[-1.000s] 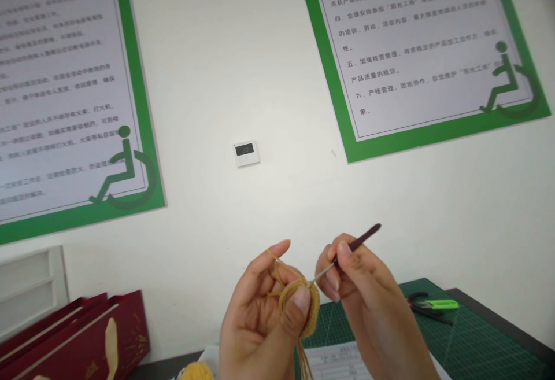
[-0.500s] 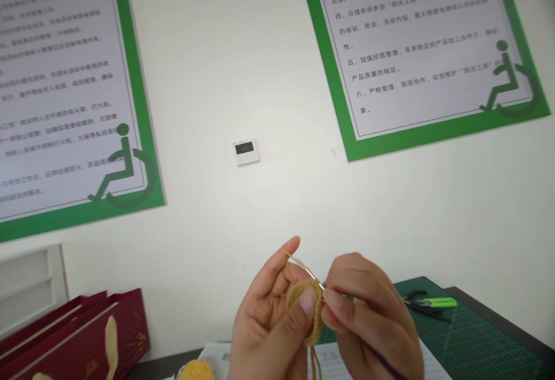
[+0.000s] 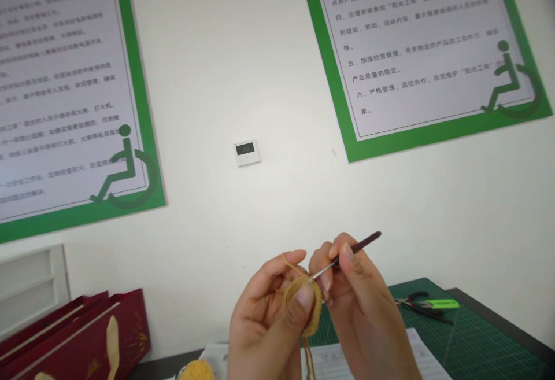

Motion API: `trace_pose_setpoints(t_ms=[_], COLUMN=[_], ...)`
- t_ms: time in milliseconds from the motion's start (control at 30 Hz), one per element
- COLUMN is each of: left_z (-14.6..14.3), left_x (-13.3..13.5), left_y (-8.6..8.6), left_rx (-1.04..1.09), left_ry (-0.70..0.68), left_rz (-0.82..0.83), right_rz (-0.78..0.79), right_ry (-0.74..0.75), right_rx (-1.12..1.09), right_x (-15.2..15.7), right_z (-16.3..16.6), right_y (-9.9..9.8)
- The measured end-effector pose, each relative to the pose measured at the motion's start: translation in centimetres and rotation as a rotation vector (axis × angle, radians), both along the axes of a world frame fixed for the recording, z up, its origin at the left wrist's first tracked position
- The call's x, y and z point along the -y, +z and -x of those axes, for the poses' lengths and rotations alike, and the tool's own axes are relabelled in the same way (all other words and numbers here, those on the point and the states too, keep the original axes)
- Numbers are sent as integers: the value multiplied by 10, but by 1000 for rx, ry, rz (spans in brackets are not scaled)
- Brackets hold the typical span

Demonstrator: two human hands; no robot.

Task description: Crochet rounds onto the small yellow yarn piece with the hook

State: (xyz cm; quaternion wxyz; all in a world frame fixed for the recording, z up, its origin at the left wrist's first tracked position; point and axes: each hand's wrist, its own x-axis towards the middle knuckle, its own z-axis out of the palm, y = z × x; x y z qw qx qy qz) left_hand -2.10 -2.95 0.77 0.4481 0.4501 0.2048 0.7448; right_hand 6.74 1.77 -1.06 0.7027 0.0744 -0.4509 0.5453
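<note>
My left hand (image 3: 269, 316) pinches a small round piece of mustard-yellow crochet (image 3: 315, 316), thumb pressed on its face. A strand of the same yarn runs over the raised left index finger, and loose yarn tails (image 3: 308, 357) hang below the piece. My right hand (image 3: 355, 281) is closed on a crochet hook (image 3: 364, 243) with a dark handle and a metal shaft. The handle points up and to the right, while the metal tip meets the upper edge of the crochet piece. The very end of the hook is hidden in the stitches.
A ball of yellow yarn (image 3: 197, 370) lies at the bottom, left of my hands. Printed paper (image 3: 418, 351) lies beneath them on a green cutting mat (image 3: 481, 345), with pliers (image 3: 420, 305) and a bright green tool (image 3: 440, 304) behind. Dark red gift bags (image 3: 130, 328) stand at left.
My right hand has turned over, so the hook's handle swung from low behind the hand to pointing up right. The left index finger has bent lower; the crochet piece stays in the left hand.
</note>
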Motion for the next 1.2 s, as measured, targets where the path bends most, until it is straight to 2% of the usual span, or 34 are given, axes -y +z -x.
trace_pose_setpoints(t_ms=[100,200,467,667,767,933,1000,1067,1200], left_z=[-4,-7,-5,-4,-4,-8,-10,-13,-10], left_x=[0,1,3,1,0,1,3,3,2], left_y=[-2,0,1,3,1,-2,-2,-1,1], left_rx=[-14,1,4,3,-1,-48,-52,-29,63], left_ry=[120,154,175,163,197,289,304,294,203], left_rz=[-53,-67,-79,-61,-72,-157,-180,-168,-85], right_rz=[-47,-135,-159,-273,-393,-749,-797,-739,-551], right_ry=[-202,-375,-339,-505,-655,-979,-1062,-1053,-875], right_rx=[-5,13,16,46,84,268,306,286,159], right_x=[2,1,-8,-8,-7,-3,-3,-6,-13], right_z=[5,6,-2,-10,-16,-29,-31,-30,-20], right_y=[0,-3,-9,-3,1,5,5,3,-3])
